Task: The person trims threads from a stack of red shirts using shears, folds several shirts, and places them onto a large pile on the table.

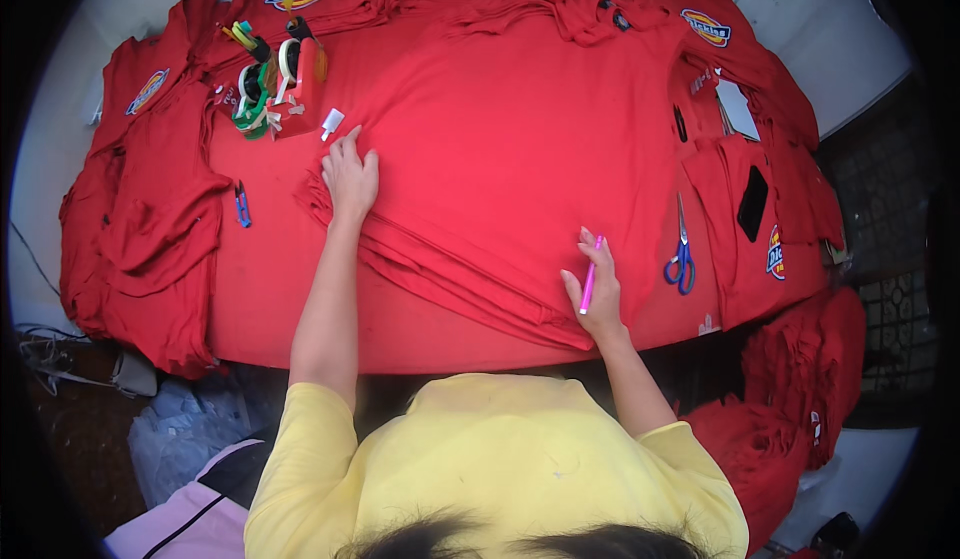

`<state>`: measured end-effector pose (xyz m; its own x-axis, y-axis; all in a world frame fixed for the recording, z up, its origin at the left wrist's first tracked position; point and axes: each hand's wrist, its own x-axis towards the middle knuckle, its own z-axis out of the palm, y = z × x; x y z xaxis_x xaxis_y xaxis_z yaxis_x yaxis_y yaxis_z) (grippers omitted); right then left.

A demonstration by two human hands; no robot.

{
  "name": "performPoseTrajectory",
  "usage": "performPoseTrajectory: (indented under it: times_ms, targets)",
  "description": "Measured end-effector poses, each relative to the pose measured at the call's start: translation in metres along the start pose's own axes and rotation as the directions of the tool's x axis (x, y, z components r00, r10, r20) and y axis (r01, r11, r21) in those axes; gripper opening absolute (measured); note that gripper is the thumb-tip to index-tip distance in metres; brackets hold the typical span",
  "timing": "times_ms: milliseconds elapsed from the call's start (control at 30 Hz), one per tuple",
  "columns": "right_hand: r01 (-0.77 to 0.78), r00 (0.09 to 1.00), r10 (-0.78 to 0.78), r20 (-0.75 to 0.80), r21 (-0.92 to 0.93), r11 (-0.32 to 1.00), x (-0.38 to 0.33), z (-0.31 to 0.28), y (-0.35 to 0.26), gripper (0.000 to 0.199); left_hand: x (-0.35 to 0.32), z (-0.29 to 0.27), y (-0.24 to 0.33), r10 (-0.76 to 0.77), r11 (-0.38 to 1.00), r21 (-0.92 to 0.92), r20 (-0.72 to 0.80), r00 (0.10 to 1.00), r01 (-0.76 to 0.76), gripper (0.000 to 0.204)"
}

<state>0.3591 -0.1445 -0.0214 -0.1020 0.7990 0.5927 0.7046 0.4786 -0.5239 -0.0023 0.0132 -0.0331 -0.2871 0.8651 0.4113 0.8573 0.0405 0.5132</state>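
Note:
A layered stack of red shirts [520,159] lies spread over the middle of the red-covered table. My left hand [350,179] rests on its left edge, fingers stretched out and holding nothing. Just beyond those fingertips is a small white label or tag [332,122]. Over the stack's near right part, my right hand [602,294] holds a slim pink pen [590,277] upright between thumb and fingers. Scissors with blue handles [681,259] lie to the right of that hand. At the left, small blue thread snips [242,205] lie on the table.
A red tape dispenser [305,89] and a green one [250,119] stand at the back left, with pens beside them. Folded red shirts [160,229] line the table's left and far sides. A black phone [752,204] lies on shirts at the right. More red garments [800,369] hang below.

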Motion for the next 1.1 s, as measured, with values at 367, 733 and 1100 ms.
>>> performPoseTrajectory:
  times_ms: [367, 733, 1100]
  targets:
    - [-0.388, 0.905, 0.395, 0.160, 0.690, 0.611, 0.079, -0.024, -0.047, 0.015, -0.096, -0.033, 0.171, 0.477, 0.541, -0.840, 0.275, 0.835, -0.032, 0.077]
    - [-0.319, 0.926, 0.203, 0.319, 0.370, 0.873, 0.099, -0.044, -0.034, 0.017, -0.123, -0.017, 0.214, 0.576, 0.624, -0.748, 0.246, 0.779, -0.226, 0.086]
    - [-0.071, 0.949, 0.015, 0.315, 0.167, 0.983, 0.060, 0.001, 0.024, 0.017, -0.099, 0.006, 0.149, 0.324, 0.925, -0.252, 0.132, 0.937, -0.284, 0.044]
